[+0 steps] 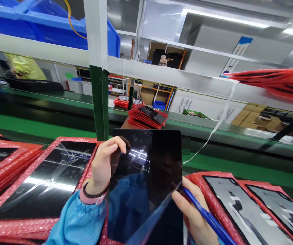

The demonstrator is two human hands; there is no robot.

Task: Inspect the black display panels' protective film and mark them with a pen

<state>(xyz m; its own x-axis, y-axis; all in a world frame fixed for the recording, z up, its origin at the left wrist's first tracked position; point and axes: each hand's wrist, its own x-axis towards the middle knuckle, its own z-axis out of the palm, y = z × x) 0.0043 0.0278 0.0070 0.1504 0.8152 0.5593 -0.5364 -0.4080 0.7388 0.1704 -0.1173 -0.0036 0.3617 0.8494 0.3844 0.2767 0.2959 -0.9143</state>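
A black glossy tablet screen (146, 180) stands tilted up in front of me. My left hand (102, 166) grips its left edge, thumb on the glass. My right hand (194, 214) is closed at the tablet's lower right corner, holding a blue pen (207, 217) and pinching a clear film (159, 207) that lifts off the glass there.
Red bubble-wrap sleeves with dark panels lie at left (44, 183) and right (240, 207). A green conveyor (212, 136) runs behind, with a red stack (146, 117) on it. A white-and-green post (99, 102) stands close. Blue bins (46, 20) sit overhead. Another person in yellow (25, 68) works far left.
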